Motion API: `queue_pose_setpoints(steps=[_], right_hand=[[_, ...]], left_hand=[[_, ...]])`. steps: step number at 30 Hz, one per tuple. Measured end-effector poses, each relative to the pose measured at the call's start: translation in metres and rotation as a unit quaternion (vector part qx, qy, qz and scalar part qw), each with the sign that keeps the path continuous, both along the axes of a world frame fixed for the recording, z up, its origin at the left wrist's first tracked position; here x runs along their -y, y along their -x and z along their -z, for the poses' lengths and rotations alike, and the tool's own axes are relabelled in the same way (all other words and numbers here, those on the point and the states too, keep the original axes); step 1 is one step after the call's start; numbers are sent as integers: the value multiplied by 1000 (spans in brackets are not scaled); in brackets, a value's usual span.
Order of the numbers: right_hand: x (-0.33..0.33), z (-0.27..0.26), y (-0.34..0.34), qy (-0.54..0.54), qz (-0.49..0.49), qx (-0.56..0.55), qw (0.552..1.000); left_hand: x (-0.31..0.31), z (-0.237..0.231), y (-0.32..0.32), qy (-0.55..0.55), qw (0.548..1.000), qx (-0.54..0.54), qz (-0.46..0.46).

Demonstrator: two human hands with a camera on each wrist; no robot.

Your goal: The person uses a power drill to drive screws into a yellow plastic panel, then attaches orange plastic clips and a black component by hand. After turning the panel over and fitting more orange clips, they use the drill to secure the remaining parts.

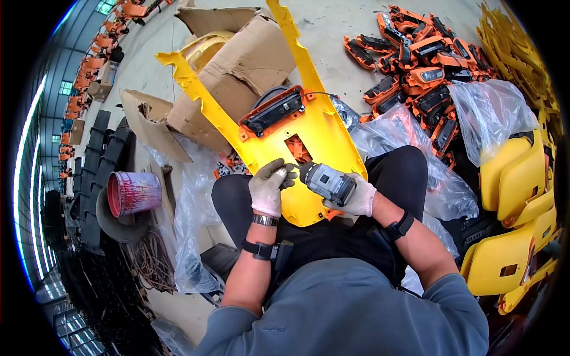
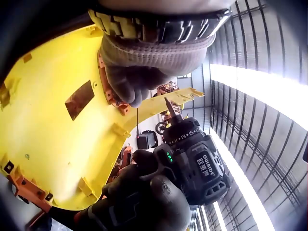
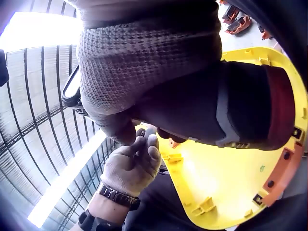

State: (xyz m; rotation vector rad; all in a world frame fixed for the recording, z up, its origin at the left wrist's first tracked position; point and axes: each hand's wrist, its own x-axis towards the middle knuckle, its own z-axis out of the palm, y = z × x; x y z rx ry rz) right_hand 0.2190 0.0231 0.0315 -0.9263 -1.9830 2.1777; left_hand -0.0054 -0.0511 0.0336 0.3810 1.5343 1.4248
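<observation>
My gloved right hand (image 1: 360, 197) grips a black and grey cordless drill (image 1: 325, 181), its bit (image 2: 169, 106) bare. The gloved left hand (image 1: 268, 188) is close to the drill's front end, fingers curled in toward the thumb. In the right wrist view a small dark piece (image 3: 141, 132) with a hole shows at the left fingertips. Across the lap lies a long yellow plastic panel (image 1: 303, 207) with two arms and a rectangular cutout. An orange and black part (image 1: 274, 113) with a cable sits between those arms. The right glove hides much of the drill in its wrist view.
Beyond the panel stands an open cardboard box (image 1: 243, 65). A pile of orange and black parts (image 1: 424, 65) lies at the upper right. Yellow panels (image 1: 504, 255) are stacked at the right, near clear plastic sheeting (image 1: 439, 190). A red-stained bucket (image 1: 135, 193) stands left.
</observation>
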Motion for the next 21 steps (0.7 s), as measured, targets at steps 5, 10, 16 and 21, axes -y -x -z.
queue_pose_setpoints(steps=[5,10,16,21], right_hand=[[7,53,-1,-85,1,-77,993],[4,41,-1,-317,-58,11,947],[2,40,0,-301,-25,-19,953],[2,39,3,-268,-53,-2,962]], left_hand=[[6,-5,-7,-26,999,-5,36],[8,-6,-12,-36,999,-6,41],[9,-6,-13,-38,998,-8,46],[12,-7,-11,-34,998,-16,44]])
